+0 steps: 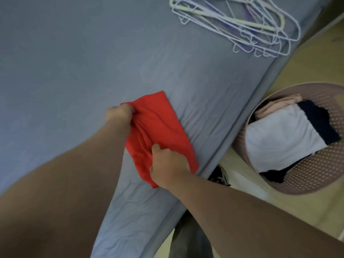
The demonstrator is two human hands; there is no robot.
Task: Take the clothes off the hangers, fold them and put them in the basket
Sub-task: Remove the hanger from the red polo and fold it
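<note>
Garment (160, 127) lies on the bed (74, 62), near its edge, folded to a narrow strip. Left hand (119, 114): fingers curled, pinching the far left corner. Right hand (168, 166): thumb on top, fingers curled over the near end, gripping it; fingertips hidden under the cloth.

Garment is red and plain, bunched in ridges between the two hands, with its right edge flat and straight.

Basket (307, 175) sits on the floor beside the bed, holding folded clothes (279, 138). Hangers (236, 25) are heaped at the far end of the bed.
</note>
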